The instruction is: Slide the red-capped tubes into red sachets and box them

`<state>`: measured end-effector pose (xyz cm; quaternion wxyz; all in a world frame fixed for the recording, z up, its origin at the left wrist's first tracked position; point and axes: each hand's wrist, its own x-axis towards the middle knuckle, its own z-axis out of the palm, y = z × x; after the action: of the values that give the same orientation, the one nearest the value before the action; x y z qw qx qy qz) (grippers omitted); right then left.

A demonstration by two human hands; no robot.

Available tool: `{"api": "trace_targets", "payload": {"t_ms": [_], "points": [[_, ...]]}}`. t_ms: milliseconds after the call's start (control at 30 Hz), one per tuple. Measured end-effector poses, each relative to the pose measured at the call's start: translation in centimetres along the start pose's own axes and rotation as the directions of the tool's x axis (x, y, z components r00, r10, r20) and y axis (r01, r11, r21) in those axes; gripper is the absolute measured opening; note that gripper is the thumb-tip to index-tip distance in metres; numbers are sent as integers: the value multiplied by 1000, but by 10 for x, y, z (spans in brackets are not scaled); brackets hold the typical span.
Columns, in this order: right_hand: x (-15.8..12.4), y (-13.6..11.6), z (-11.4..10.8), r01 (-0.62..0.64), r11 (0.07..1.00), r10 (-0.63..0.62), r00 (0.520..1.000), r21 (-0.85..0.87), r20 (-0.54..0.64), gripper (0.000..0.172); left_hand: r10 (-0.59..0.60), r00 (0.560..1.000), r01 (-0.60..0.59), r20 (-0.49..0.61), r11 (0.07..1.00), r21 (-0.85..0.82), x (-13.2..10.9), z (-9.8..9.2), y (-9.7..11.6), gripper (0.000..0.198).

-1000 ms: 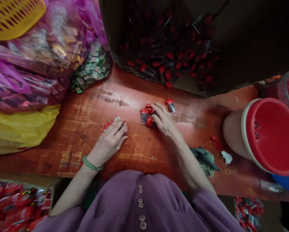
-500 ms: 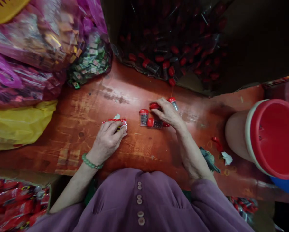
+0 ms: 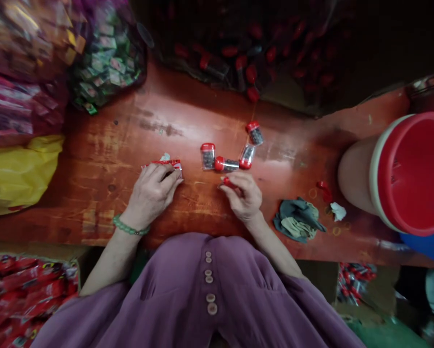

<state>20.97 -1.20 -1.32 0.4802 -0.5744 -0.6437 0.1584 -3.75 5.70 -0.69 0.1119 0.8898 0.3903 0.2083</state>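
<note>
My left hand is closed on a red printed packet lying on the table, its fingers covering most of it. A scrap of pale paper shows just beyond. My right hand pinches a small red-capped jar; only the red part shows between thumb and fingers. Several clear jars with red caps and dark contents lie just past that hand: one on the left, one on its side, one slanted and one farther back.
A crumpled dark green cloth lies to the right, near a white scrap and a bucket with a red top. Behind stands a dark carton of red-capped jars. Filled bags and yellow plastic are at left; red packets fill a box below.
My right hand has come back toward my body from among the jars, now with a red-capped jar in it. My left hand stays on the packet. The view has shifted.
</note>
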Motion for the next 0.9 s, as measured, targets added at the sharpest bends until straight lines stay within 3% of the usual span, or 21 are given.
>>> {"api": "trace_targets", "payload": {"t_ms": [100,267,333,533,633,733,900], "points": [[-33,2,8,51,994,-46,997,-94,62,12,-47,999,47,-14,998,-34,-3,7,-3,20],[-53,14,11,-112,986,135,971,-123,196,12,-107,993,102,-51,990,-95,-5,14,-6,18],[-54,16,13,-116,983,142,972,-142,189,11,-113,989,104,-95,990,-95,-6,13,-7,15],[-53,20,20,-57,978,84,988,-200,130,9,-59,971,42,-231,996,-76,-4,-10,5,5],[-53,23,21,-67,990,82,990,-127,117,10,31,979,-75,-202,975,-211,0,-24,24,6],[-52,24,20,-66,994,77,987,-85,139,14,-10,996,-31,-85,887,-460,2,-24,48,10],[-45,16,13,-181,977,204,949,-114,240,33,-263,965,162,-4,605,-780,-1,0,68,11]]}}
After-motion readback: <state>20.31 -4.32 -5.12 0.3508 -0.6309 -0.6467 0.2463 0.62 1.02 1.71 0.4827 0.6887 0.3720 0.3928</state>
